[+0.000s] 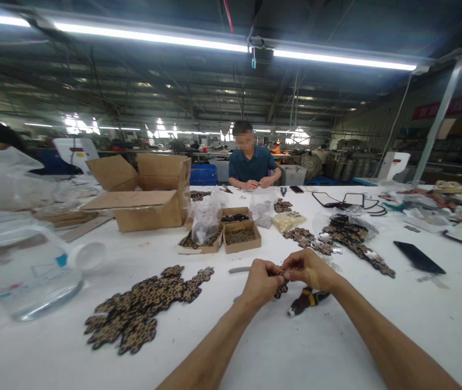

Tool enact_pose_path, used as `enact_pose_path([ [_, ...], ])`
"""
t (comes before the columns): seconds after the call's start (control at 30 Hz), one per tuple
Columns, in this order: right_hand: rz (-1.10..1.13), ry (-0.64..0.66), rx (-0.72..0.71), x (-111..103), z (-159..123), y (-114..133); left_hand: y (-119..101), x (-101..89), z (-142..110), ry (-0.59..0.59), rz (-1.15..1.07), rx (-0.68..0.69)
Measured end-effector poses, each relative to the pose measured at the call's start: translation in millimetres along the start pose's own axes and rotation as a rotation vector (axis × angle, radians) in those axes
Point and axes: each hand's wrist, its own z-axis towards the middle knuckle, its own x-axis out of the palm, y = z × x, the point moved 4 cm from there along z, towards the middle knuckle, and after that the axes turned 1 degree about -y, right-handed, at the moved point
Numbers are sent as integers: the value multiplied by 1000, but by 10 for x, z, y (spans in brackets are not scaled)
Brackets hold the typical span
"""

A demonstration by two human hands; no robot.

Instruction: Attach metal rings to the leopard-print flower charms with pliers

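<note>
My left hand (pixel 261 283) and my right hand (pixel 308 268) meet over the white table, fingers pinched together. Between them is a leopard-print fabric piece (pixel 281 290) with a dark edge, mostly covered by the fingers. A yellowish strip is wrapped on my right hand. Just below that hand lies a dark hand tool with yellow parts (pixel 307 301); its kind is unclear. A grey strip-like thing (pixel 239 270) rests beside my left hand. Further left lies a heap of similar leopard-print pieces (pixel 145 306).
Small cardboard trays of little parts (pixel 242 237) stand ahead, beside a big open carton (pixel 149 211). A jug of clear liquid (pixel 23 281) is at left. More leopard-print pieces (pixel 346 238) and a black phone-like slab (pixel 418 257) lie right. A co-worker (pixel 253 162) sits opposite.
</note>
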Motion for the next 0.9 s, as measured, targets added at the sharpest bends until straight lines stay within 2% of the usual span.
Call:
enact_pose_path([
  [0.23, 202, 28, 71, -2, 30, -90, -78, -29, -28, 87, -167, -83],
  [0.4, 316, 28, 57, 16, 27, -106, -132, -29, -43, 129, -246, -88],
  [0.53, 385, 48, 43, 34, 28, -123, -175, -33, -71, 210, -316, -155],
  [0.67, 397, 76, 24, 40, 23, -87, -217, -47, -110, 285, -410, -213],
  [0.9, 277, 105, -37, 30, -33, 125, -235, -55, -131, 365, -561, -265],
])
